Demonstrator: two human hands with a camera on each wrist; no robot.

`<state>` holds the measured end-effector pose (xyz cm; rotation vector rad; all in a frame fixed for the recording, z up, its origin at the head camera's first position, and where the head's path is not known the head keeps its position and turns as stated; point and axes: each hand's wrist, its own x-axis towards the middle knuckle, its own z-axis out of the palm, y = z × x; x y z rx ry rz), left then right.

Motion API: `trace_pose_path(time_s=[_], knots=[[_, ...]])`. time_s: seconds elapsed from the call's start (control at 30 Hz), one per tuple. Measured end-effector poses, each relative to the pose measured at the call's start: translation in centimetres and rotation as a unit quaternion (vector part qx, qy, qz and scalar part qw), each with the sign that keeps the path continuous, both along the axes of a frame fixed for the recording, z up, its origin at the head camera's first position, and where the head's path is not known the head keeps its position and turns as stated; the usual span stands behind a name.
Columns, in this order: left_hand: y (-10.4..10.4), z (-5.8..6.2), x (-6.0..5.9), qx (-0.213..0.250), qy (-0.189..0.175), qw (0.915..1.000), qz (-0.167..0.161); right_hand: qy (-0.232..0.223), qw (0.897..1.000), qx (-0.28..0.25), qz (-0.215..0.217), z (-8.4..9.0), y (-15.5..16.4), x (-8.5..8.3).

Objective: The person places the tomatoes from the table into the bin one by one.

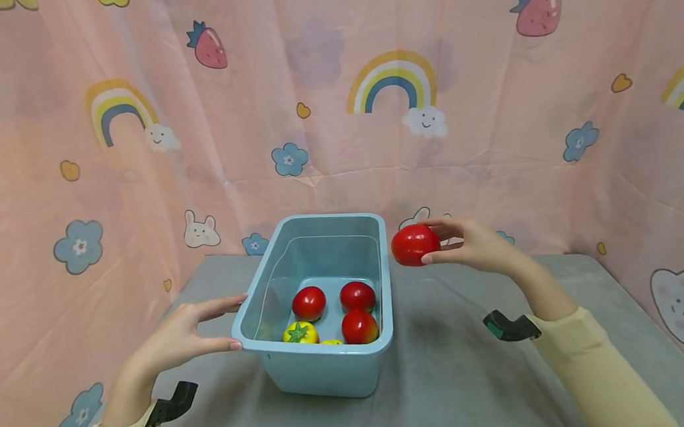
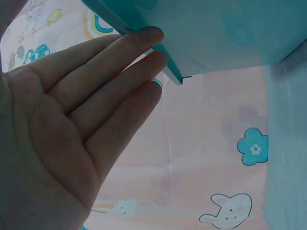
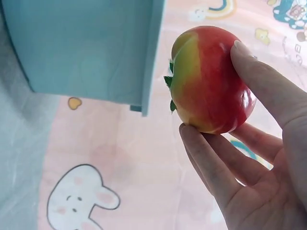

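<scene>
A light-blue plastic bin (image 1: 317, 371) stands on the grey table. Inside it lie several shiny red tomatoes (image 1: 309, 303) and a yellow one with a green leafy top (image 1: 300, 333); a second yellow piece (image 1: 331, 342) is mostly hidden by the front rim. My left hand (image 1: 174, 337) touches the bin's left rim with nearly straight fingers, the thumb by the front corner. To the right of the bin, above the table, my right hand (image 1: 469, 245) pinches a red tomato (image 1: 414, 245) between thumb and fingers. The right wrist view shows that tomato's yellow-green side and green leaves, facing the bin.
The grey cloth-covered table (image 1: 461, 377) extends on both sides of the bin. A pink curtain (image 1: 340, 187) with rainbows, flowers and rabbits hangs behind and around it. Each wrist carries a small black device, such as the one on the right (image 1: 511, 326).
</scene>
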<state>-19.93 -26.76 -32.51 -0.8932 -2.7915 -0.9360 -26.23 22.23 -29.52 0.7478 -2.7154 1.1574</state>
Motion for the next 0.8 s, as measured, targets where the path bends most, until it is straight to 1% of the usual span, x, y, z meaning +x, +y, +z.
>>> trace_pose_path(time_s=[0.3, 0.67, 0.8], knots=[[0.0, 0.0, 0.1, 0.0, 0.001, 1.0, -0.001, 0.01, 1.0, 0.01, 0.02, 1.8, -1.4, 0.1], [-0.2, -0.3, -0.1, 0.002, 0.007, 1.0, -0.006, 0.025, 0.999, 0.022, 0.04, 3.1, -3.3, 0.1], [-0.2, -0.4, -0.2, 0.005, 0.004, 1.0, -0.003, 0.025, 0.998, 0.03, 0.041, 3.5, -4.1, 0.2]])
